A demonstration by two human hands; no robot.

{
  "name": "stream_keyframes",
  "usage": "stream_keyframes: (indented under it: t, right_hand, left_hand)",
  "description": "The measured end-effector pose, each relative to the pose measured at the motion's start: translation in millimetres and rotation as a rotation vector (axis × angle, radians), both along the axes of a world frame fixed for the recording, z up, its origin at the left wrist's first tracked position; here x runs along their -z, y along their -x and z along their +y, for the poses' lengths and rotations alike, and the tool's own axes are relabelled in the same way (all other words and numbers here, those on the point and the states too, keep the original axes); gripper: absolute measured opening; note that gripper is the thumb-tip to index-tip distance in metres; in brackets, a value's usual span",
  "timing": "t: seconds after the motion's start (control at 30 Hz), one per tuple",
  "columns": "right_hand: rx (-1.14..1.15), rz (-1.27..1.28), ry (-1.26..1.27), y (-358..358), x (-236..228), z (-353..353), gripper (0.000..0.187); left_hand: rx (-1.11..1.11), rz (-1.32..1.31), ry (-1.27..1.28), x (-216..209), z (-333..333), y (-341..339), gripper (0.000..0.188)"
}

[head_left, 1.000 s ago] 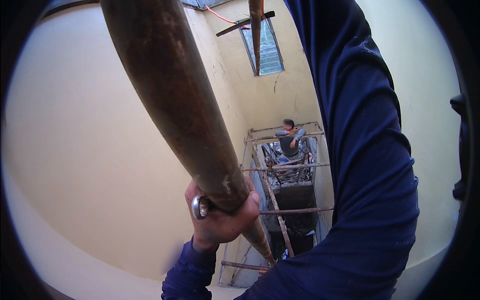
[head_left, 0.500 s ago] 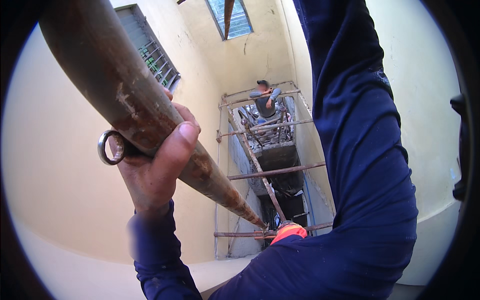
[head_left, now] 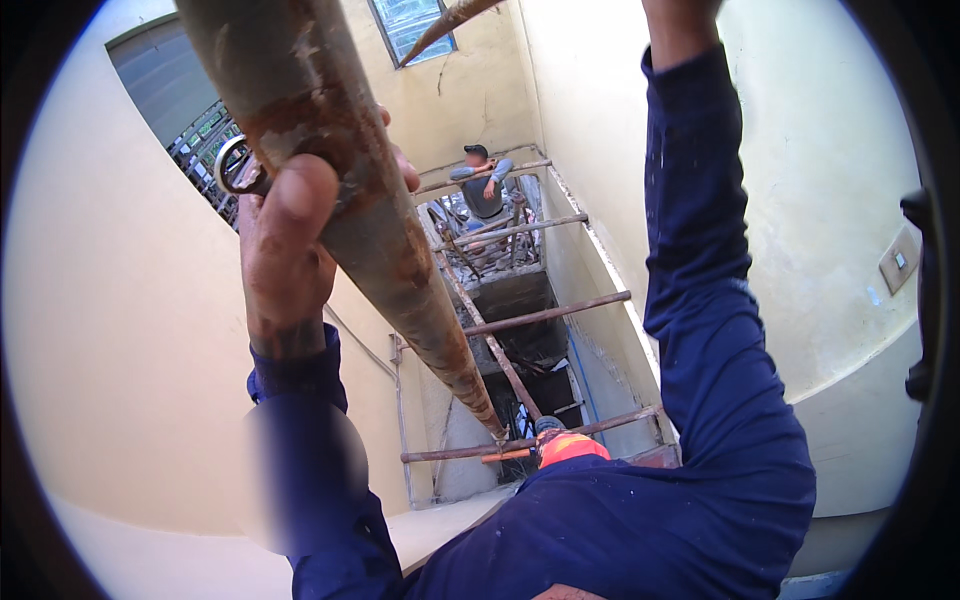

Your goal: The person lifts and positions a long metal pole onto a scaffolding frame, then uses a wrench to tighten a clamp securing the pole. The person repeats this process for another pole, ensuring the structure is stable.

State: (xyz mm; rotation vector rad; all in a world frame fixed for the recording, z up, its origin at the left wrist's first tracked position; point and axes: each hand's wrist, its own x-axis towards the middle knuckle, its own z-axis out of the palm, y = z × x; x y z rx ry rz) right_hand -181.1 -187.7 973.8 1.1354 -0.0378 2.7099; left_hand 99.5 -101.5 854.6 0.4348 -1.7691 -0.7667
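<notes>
A thick rusty metal pipe (head_left: 375,240) slants from the top edge down toward the middle of the view. My left hand (head_left: 290,220) is closed round it, with the thumb on the near side and fingertips showing past the far side. Beside the thumb sticks out a shiny metal ring (head_left: 234,166); whether it belongs to a tool is hidden by the hand. My right arm stretches up to the top edge, where only the wrist and part of my right hand (head_left: 684,22) show; its fingers are out of the picture.
Rusty scaffold bars (head_left: 540,317) cross a narrow shaft. Farther off, a person in a dark cap (head_left: 484,190) leans on a bar above piled debris. Another rusty bar (head_left: 445,32) hangs near the upper window. Pale walls stand on both sides; a bright orange item (head_left: 572,448) lies near my body.
My right arm has swung out to the right, bringing its wrist into view. My left hand stays on the pipe and appears higher in the picture. The view has shifted to the right.
</notes>
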Motion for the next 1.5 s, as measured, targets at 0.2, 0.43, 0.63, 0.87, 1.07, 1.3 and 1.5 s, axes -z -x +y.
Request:
stream_keyframes:
  t: [0.2,0.43,0.63,0.87,1.07,1.3,1.5]
  right_hand:
    - [0.102,-0.1,0.038,50.0,59.9,12.5,0.015]
    - [-0.206,-0.115,0.045,81.3,93.9,-12.8,0.007]
    - [-0.13,-0.081,0.03,140.2,118.3,-11.3,0.007]
    - [-0.171,-0.285,-0.053,146.9,132.8,-24.5,0.004]
    - [-0.162,-0.363,-0.097,157.9,131.6,-37.2,0.006]
    - [-0.036,-0.349,-0.212,145.3,130.1,-24.4,0.009]
    - [0.133,-0.337,-0.307,177.0,145.8,-44.4,0.016]
  left_hand:
    - [-0.005,0.034,-0.033,0.6,4.4,69.8,0.059]
    - [0.131,0.023,-0.097,12.5,-15.4,139.5,0.028]
    - [0.237,-0.023,-0.075,11.2,-46.5,203.3,0.025]
    - [0.272,-0.067,-0.043,12.1,-57.3,213.2,0.031]
    - [0.218,-0.1,-0.007,22.9,-68.7,227.9,0.042]
    - [0.096,-0.199,0.008,32.7,-78.9,259.0,0.048]
    - [0.007,-0.294,0.07,39.4,-80.0,279.5,0.053]
